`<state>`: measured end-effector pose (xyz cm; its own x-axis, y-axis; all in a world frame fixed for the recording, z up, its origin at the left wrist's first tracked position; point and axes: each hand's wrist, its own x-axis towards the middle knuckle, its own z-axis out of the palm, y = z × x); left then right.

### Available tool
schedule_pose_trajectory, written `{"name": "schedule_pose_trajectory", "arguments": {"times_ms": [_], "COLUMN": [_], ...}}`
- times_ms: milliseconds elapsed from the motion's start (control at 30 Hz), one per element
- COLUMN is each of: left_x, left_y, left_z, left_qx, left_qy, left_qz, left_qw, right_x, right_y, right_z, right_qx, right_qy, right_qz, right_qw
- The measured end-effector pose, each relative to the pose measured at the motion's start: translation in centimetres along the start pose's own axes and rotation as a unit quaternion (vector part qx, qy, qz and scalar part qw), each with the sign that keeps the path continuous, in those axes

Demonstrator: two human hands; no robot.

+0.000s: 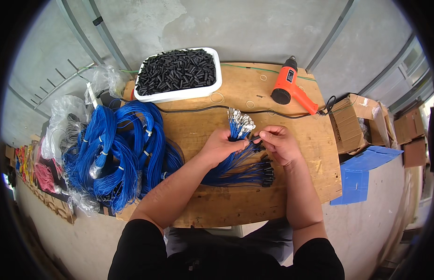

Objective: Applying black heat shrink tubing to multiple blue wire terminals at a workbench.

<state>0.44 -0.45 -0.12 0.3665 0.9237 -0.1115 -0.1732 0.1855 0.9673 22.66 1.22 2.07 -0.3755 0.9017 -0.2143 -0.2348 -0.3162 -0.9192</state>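
Observation:
My left hand is closed around a bundle of thin blue wires, whose silvery metal terminals fan out above the fist. Close beside it, my right hand pinches a small black sleeve between thumb and fingers, right at the edge of the bundle. Whether a wire runs inside that sleeve cannot be made out. Below the hands the wires spread to the right across the table, and several of them end in black sleeves.
A white tub heaped with short black sleeves stands at the back. An orange heat gun lies back right, its black cord crossing the wooden table. Coiled blue wire bundles cover the left side. Cardboard boxes stand at right.

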Motion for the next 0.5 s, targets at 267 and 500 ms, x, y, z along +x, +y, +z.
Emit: {"name": "schedule_pose_trajectory", "arguments": {"times_ms": [267, 500], "left_x": [-0.07, 0.14], "left_y": [0.17, -0.10], "left_z": [0.10, 0.05], "left_qx": [0.008, 0.008], "left_qy": [-0.002, -0.018], "left_qz": [-0.008, -0.004], "left_qw": [1.000, 1.000], "right_x": [0.02, -0.11], "right_y": [0.09, -0.31], "right_z": [-0.03, -0.32], "right_qx": [0.013, 0.028], "right_qy": [-0.007, -0.021], "right_qz": [0.003, 0.029], "right_qw": [1.000, 0.999]}}
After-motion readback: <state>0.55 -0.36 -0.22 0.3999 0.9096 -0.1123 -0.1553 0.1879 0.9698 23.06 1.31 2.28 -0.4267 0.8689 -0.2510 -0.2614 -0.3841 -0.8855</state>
